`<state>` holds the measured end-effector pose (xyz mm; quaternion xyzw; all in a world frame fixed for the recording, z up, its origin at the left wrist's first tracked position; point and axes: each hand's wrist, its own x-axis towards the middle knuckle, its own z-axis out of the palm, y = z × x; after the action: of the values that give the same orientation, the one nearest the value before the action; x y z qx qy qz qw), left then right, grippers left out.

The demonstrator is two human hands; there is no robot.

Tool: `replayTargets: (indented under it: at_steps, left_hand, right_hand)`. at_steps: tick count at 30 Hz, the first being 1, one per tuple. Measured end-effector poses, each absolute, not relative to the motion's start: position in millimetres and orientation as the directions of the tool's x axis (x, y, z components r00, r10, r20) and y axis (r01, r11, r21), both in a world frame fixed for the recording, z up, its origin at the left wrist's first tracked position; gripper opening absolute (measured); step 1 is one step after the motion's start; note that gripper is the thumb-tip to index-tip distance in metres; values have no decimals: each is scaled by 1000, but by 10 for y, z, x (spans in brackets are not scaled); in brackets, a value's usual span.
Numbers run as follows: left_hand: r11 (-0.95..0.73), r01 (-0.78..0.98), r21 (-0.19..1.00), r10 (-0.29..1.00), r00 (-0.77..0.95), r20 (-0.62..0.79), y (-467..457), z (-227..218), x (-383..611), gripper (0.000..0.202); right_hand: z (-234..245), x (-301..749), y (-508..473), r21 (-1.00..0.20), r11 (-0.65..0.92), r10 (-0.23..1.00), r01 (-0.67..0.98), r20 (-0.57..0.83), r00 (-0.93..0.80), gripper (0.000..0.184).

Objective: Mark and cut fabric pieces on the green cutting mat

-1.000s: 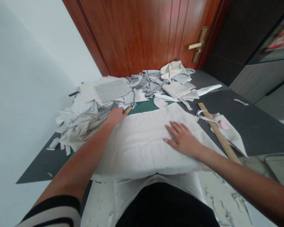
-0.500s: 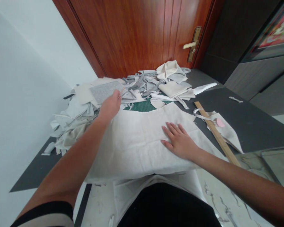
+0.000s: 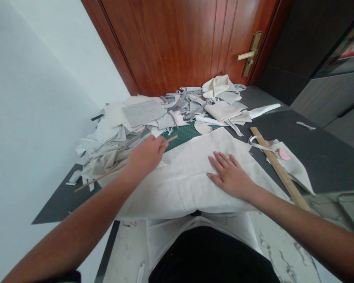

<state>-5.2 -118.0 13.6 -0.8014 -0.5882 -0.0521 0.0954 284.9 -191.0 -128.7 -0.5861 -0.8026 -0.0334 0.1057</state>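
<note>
Head view: the left hand [image 3: 146, 157] has come back from the heap of grey and cream fabric scraps [image 3: 126, 122], where it was reaching half a second ago. Its fingers are now curled tight on a thin wooden stick [image 3: 106, 175]. The stick slants from the bench edge on the left up past the knuckles, and its tip lies over the green cutting mat [image 3: 183, 133]. A second ago only a short brown tip showed by this hand, so most of the stick's length has since come clear of the scraps.

The right hand [image 3: 231, 177] has hardly moved. It lies flat on the large cream linen cloth [image 3: 179, 188] with its fingers straight and slightly spread, gripping nothing and pressing the cloth to the dark grey bench [image 3: 318, 157]. The cloth's far left corner now looks drawn in a little. The near edge hangs over the bench toward the person's lap. A long wooden ruler [image 3: 280, 173] lies to the right of the cloth.
</note>
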Motion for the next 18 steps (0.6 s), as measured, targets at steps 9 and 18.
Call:
replayTargets:
  at_steps: [9, 18]
  left_hand:
    - [23, 989, -146, 998, -14, 63, -1094, -806, -991, 53]
    - [72, 980, -184, 997, -67, 33, -635, -698, -1596, 56]
  right_hand:
    - [-1174, 2262, -2025, -188, 297, 951, 936, 149, -272, 80]
    - [-1114, 2865, -1616, -169, 196, 971, 966, 173, -166, 62]
